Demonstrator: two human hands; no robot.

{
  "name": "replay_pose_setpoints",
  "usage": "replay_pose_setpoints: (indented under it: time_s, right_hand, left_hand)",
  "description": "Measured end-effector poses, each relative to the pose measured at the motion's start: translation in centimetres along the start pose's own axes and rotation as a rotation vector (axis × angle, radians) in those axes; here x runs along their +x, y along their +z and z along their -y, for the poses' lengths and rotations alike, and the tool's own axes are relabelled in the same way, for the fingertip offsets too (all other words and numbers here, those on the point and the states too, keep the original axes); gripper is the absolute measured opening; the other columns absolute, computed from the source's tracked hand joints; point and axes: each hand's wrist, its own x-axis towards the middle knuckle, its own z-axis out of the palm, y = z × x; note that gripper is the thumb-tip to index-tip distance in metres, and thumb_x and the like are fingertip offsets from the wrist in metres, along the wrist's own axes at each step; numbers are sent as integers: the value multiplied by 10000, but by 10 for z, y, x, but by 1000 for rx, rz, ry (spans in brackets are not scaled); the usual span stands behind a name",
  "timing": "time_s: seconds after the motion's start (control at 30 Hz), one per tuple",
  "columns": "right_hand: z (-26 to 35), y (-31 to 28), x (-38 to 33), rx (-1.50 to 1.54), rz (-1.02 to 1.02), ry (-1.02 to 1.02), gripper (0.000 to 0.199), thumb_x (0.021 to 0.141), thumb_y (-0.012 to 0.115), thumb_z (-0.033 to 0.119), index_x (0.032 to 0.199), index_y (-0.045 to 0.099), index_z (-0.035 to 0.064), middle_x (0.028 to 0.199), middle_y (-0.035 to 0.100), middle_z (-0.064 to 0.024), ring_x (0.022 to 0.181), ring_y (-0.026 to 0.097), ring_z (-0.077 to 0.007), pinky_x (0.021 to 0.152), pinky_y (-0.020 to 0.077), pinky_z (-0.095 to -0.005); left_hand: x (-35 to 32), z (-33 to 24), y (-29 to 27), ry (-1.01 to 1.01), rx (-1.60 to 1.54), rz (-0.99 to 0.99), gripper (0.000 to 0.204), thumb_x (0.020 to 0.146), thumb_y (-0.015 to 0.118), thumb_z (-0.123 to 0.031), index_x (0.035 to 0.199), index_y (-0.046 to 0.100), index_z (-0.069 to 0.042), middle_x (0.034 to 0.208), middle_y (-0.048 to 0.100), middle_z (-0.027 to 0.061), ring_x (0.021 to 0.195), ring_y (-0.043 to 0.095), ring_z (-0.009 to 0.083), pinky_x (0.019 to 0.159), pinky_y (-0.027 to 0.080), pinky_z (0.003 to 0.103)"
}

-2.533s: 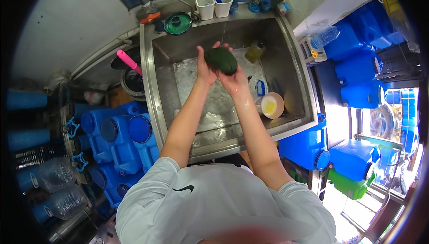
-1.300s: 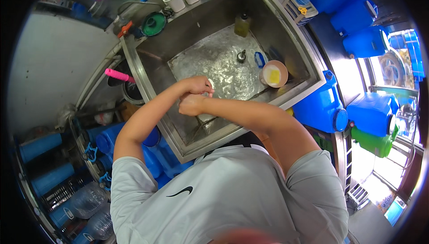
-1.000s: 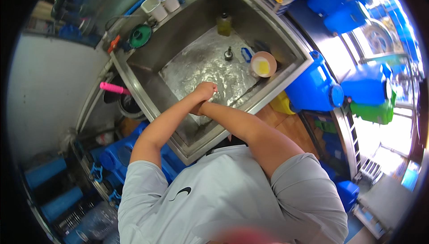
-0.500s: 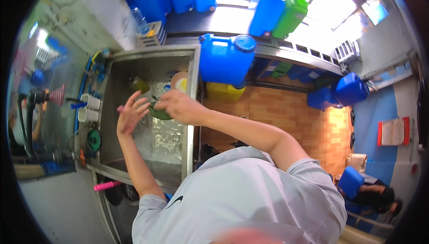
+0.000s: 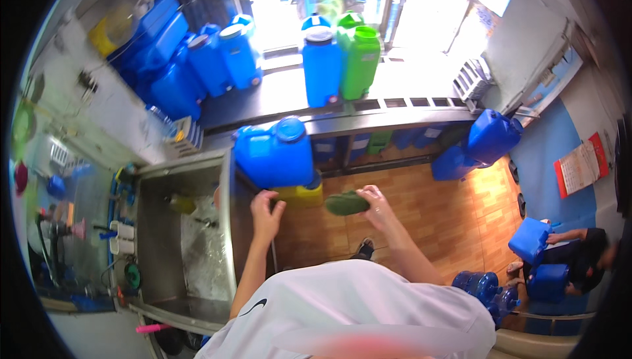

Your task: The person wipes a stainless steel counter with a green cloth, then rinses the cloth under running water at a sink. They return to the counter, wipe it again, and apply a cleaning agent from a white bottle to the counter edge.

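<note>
My right hand (image 5: pixel 375 206) pinches one end of a dark green scouring pad (image 5: pixel 346 204), oval and flat-looking, held out over the floor. To its left my left hand (image 5: pixel 266 217) is raised beside the sink's rim, thumb and fingers apart with nothing between them. Just beyond that hand stands a large blue jerrycan (image 5: pixel 273 158) with a round blue cap. A yellow container (image 5: pixel 299 196) shows partly beneath it. The steel sink (image 5: pixel 228 227) lies to the left, with wet shine on its bottom and a yellowish bottle (image 5: pixel 183 204) inside.
Blue jerrycans (image 5: pixel 321 66) and a green jerrycan (image 5: pixel 361 63) stand on the counter at the back. More blue jerrycans (image 5: pixel 490 136) are stacked at the right. A person (image 5: pixel 579 257) sits at the far right holding blue containers, near large clear-blue water bottles (image 5: pixel 484 286).
Both hands have left the sink and moved right, the right one carrying the green scouring pad over the floor. My view has swung right and up toward the windows.
</note>
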Motion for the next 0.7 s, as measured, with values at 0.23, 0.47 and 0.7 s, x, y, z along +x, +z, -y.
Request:
replay_pose_setpoints:
  time_s: [0.23, 0.47, 0.7]
  right_hand:
    - [59, -131, 33, -279, -169, -305, 165, 866, 686, 181, 959, 589, 83, 919, 610, -24, 849, 609, -129, 672, 514, -270]
    - [154, -288, 22, -659, -557, -464, 144, 893, 649, 150, 913, 581, 25, 793, 602, -37, 758, 578, -121, 681, 465, -280]
    - [212, -294, 20, -586, -619, -624, 111, 938, 578, 129, 914, 525, 34, 739, 556, -20, 702, 544, -110, 669, 448, -268]
  left_hand:
    - [65, -185, 222, -851, -1170, 722, 232, 911, 598, -215, 1125, 554, -136, 1086, 584, 29, 987, 569, 122, 865, 474, 365]
    - [110, -274, 352, 37, -698, 851, 345, 771, 647, -92, 1087, 520, -38, 1067, 609, 81, 979, 594, 179, 881, 471, 320]
    - [151, -345, 420, 223, -641, 855, 328, 805, 691, -137, 1095, 592, -18, 927, 640, 81, 861, 605, 197, 841, 472, 309]
